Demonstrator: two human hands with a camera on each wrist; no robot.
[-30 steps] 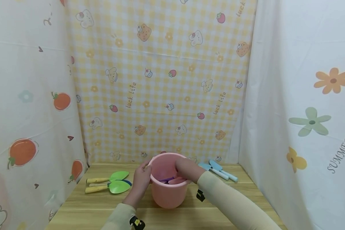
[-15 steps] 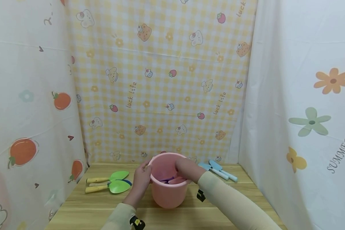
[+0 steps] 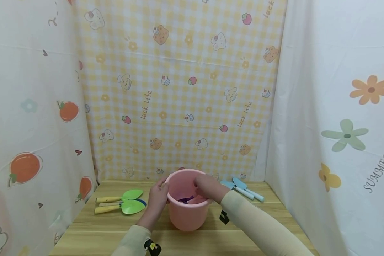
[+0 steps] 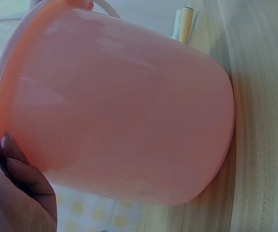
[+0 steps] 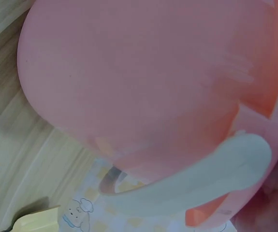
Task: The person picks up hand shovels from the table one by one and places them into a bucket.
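Note:
A pink bucket (image 3: 188, 217) stands on the wooden table between the two hands. The left hand (image 3: 158, 197) grips its rim on the left side; in the left wrist view curled fingers (image 4: 30, 176) press the outer wall just under the rim. Over the right side of the rim the right hand (image 3: 208, 186) reaches down into the bucket. Its fingers are hidden inside, and I cannot tell what they hold. A purple object (image 3: 186, 200) shows at the inner bottom, partly covered by the front rim. The bucket's white handle (image 5: 192, 176) hangs outside, in the right wrist view.
Left of the bucket lie green trowels (image 3: 132, 207) with yellow wooden handles, a blue edge showing beneath. Light blue trowels (image 3: 240, 184) with pale handles lie at the back right. A checked cloth (image 3: 179, 106) hangs behind the table, with white cloths at both sides.
The purple object inside the bucket has shifted a little and shows less of its length. The right hand has moved slightly within the bucket; the left hand and bucket stay put.

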